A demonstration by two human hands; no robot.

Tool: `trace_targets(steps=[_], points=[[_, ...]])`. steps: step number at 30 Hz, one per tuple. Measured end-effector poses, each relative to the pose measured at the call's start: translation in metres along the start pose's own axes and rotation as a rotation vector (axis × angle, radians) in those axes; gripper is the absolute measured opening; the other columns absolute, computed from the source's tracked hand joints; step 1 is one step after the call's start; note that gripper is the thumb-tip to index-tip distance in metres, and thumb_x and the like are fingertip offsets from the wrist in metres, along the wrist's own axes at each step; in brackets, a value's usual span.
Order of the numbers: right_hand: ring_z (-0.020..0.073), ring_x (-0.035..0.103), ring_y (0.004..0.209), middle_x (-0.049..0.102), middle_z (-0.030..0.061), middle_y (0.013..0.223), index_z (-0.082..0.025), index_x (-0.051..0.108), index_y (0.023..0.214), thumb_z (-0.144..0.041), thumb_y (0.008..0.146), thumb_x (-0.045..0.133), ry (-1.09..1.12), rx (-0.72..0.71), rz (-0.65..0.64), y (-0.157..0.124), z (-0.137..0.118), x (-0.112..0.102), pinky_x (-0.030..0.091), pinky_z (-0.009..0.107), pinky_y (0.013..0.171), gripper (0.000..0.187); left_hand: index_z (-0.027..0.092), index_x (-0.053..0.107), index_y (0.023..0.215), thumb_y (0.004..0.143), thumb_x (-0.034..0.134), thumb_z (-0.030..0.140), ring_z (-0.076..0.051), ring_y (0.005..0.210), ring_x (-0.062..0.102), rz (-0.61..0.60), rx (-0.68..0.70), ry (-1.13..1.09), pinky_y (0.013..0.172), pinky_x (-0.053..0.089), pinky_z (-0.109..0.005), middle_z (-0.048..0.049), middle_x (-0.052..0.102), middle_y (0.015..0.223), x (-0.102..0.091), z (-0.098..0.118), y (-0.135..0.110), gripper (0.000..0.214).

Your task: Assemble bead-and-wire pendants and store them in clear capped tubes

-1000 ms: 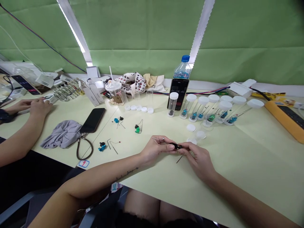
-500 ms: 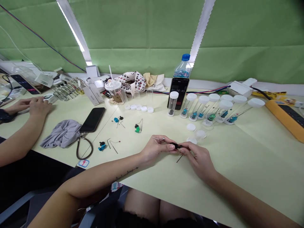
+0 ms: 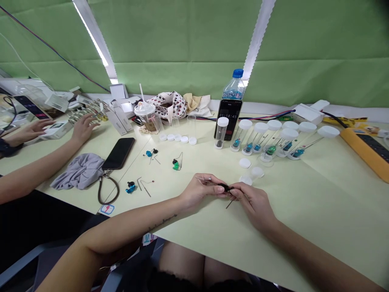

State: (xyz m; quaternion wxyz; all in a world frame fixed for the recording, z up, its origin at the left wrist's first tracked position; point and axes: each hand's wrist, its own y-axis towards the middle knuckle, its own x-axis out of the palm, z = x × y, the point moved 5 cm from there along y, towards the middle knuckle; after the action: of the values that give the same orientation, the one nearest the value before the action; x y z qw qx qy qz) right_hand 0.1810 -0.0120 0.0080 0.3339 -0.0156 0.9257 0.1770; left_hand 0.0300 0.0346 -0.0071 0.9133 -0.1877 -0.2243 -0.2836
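Observation:
My left hand (image 3: 199, 190) and my right hand (image 3: 251, 200) meet over the table's middle, both pinching a small black part (image 3: 225, 187) with thin metal pins sticking out of it. One pin points left past my left fingers, another hangs down below my right fingers. Just behind my hands lie loose white caps (image 3: 244, 163) and a tipped clear tube (image 3: 254, 173). To the left lie a green and black part with wires (image 3: 176, 164), a blue one (image 3: 148, 153) and another blue one (image 3: 131, 187).
A row of capped clear tubes (image 3: 267, 140) holds coloured parts behind my hands. A phone showing a timer (image 3: 227, 119) leans on a water bottle (image 3: 234, 85). A black phone (image 3: 118, 153), grey cloth (image 3: 78, 171) and a co-worker's arms (image 3: 36, 162) are left; an orange power strip (image 3: 367, 152) right.
My hands stay almost still on the black part. The co-worker's nearer hand has reached forward toward the metal rack at the far left.

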Motion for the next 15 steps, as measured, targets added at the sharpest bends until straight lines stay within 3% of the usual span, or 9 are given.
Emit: trace_targets(steps=[9,15], points=[[0.0149,0.064,0.06,0.068,0.0015,0.067,-0.022,0.063,0.084,-0.04,0.098,0.038,-0.001,-0.006,-0.011,0.0019,-0.0031,-0.0001,0.05,0.025,0.056,0.033,0.008,0.072,0.081,0.06,0.085,0.028,-0.018,0.073,0.069,0.002,0.01,0.008,0.086,0.053,-0.039,-0.0092,0.072,0.079,0.0024,0.002,-0.0013,0.031],[0.0174,0.069,0.07,0.072,0.0037,0.083,-0.022,0.06,0.111,-0.043,0.096,0.044,-0.018,-0.038,0.078,0.0003,-0.003,-0.0025,0.055,0.028,0.064,0.03,0.009,0.072,0.081,0.059,0.086,0.027,-0.02,0.079,0.07,0.07,0.002,-0.019,0.087,0.052,-0.04,-0.0094,0.072,0.08,-0.0033,0.0054,-0.0002,0.032]])
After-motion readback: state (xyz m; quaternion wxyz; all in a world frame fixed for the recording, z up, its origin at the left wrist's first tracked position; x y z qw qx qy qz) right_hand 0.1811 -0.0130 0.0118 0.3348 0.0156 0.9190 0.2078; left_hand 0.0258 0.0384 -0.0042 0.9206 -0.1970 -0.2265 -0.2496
